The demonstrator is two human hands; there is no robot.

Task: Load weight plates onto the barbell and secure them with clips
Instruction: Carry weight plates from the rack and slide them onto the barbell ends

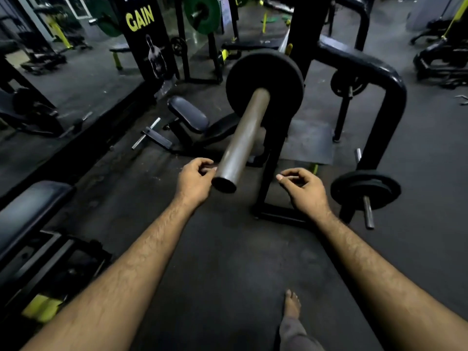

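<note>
Dim, soft — edges perhaps fisheye-warped.

The bare grey steel barbell sleeve (241, 138) runs free from its open end up to the round black weight plate (264, 83) seated far along it, so the length between is unobstructed. Both hands flank the sleeve's end with open air around them. Below and right, the black steel rack upright (274, 158) stands close. A small black plate stack on a peg (366, 190) sits further right.
</note>
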